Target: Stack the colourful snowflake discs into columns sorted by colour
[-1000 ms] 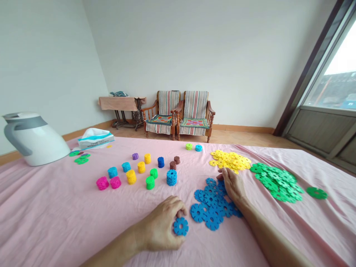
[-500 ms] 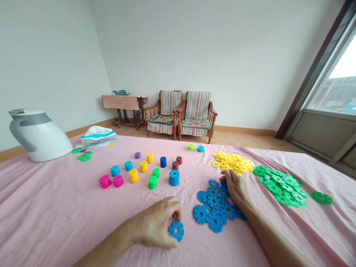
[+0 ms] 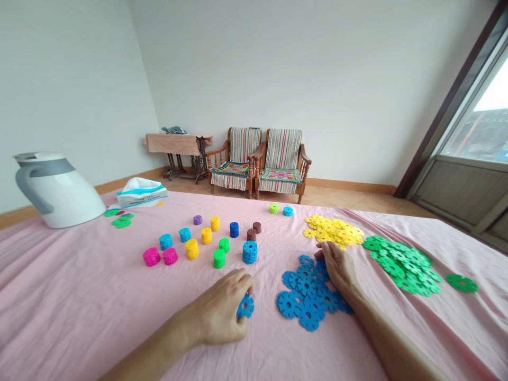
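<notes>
Blue pile (image 3: 307, 288): our landmark, flat notched discs overlapping on the pink cloth (image 3: 99, 307).
Left hand (image 3: 224, 307): just left of the blue pile; we have its thumb and fingers clamped on a blue disc (image 3: 246, 306), which they partly hide.
Right hand (image 3: 337, 267): over the blue pile's far right edge, fingers mostly together; we cannot tell whether they grip anything.
Yellow pile (image 3: 333, 232): beyond the blue pile, just past our right hand.
Green pile (image 3: 402, 264): right of the blue pile; farther right, we see a single green disc (image 3: 462, 283).
Blue stack (image 3: 250, 253): upright, left of the blue pile and slightly beyond it.
White jug (image 3: 73, 198): far left of the blue pile, near the tissue box (image 3: 143, 197).
</notes>
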`<state>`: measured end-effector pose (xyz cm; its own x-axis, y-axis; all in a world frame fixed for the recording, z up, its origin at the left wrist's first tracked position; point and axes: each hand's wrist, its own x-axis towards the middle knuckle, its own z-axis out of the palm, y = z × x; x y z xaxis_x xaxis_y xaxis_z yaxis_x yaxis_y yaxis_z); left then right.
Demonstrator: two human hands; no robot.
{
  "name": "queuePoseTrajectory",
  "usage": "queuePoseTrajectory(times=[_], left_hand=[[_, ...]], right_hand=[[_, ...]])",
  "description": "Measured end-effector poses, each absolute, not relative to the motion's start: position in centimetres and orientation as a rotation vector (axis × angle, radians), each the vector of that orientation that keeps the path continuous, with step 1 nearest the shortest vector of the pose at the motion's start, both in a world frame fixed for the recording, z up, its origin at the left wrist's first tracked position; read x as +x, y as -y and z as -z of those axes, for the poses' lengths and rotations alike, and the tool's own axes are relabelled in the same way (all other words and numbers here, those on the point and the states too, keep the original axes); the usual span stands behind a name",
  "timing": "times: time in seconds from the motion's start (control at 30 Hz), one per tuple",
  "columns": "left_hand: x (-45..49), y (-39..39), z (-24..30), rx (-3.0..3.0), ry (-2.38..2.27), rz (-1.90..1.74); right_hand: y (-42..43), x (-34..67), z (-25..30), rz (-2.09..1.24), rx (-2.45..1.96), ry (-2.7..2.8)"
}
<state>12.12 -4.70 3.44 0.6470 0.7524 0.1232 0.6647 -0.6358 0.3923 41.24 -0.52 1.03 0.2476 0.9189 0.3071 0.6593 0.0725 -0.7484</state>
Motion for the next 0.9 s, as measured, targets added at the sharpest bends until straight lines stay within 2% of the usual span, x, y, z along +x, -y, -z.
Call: queuePoseTrajectory(times=[0.13, 0.3, 0.47, 0.6, 0.9], left_hand=[[11.0, 2.7, -2.9, 2.533, -1.304, -0.5], [10.6, 2.1, -2.9, 2.481, -1.296, -0.515], [9.8, 1.9, -3.2, 2.397, -1.319, -0.479], [9.2, 1.4, -3.1, 2.39, -1.335, -0.416], [9.6, 1.7, -2.6, 2.366, -1.354, -0.58]], right_hand=[[0.0, 41.7, -0.1, -0.376, -1.662, 1.499], [0.2, 40.8, -0.1, -0.354, -1.606, 1.515], [2.7, 38.2, -3.2, -0.625, -1.361, 2.041], [4.7, 37.0, -4.6, -0.714, -1.285, 2.435], [5.3, 36.2, -3.9, -0.673, -1.303, 2.506]])
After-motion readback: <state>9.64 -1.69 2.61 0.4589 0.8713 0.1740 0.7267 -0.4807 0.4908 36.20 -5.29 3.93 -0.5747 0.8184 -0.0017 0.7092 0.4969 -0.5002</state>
